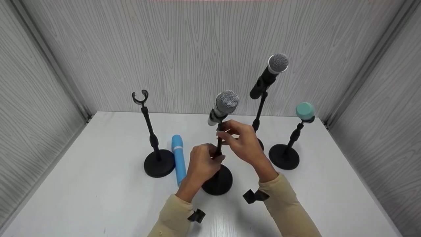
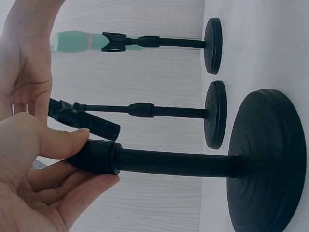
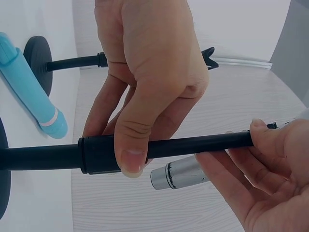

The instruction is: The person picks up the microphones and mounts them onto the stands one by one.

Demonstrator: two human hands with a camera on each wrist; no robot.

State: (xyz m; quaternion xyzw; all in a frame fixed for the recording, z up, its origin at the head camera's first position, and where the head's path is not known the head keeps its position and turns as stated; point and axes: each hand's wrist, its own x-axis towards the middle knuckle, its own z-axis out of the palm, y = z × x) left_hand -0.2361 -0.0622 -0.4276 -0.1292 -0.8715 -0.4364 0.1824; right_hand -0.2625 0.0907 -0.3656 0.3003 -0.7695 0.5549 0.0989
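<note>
A microphone stand with a round black base (image 1: 217, 182) stands at the middle of the table, holding a silver microphone (image 1: 227, 102) with a mesh head in its clip. My left hand (image 1: 204, 163) grips the thick black collar (image 2: 99, 157) midway up the pole, thumb on one side and fingers on the other. Higher up, just under the clip, my right hand (image 1: 243, 141) pinches the thin upper pole (image 3: 203, 144) between thumb and fingers. In the right wrist view the silver microphone's tail end (image 3: 181, 174) shows beside the pole.
A blue microphone (image 1: 179, 158) lies on the white table left of my hands, beside a stand with a bare clip (image 1: 140, 97). Behind to the right, a black microphone (image 1: 268, 77) sits on a taller stand; a green microphone (image 1: 305, 111) tops a shorter one. Grey panels (image 1: 184, 59) enclose the table.
</note>
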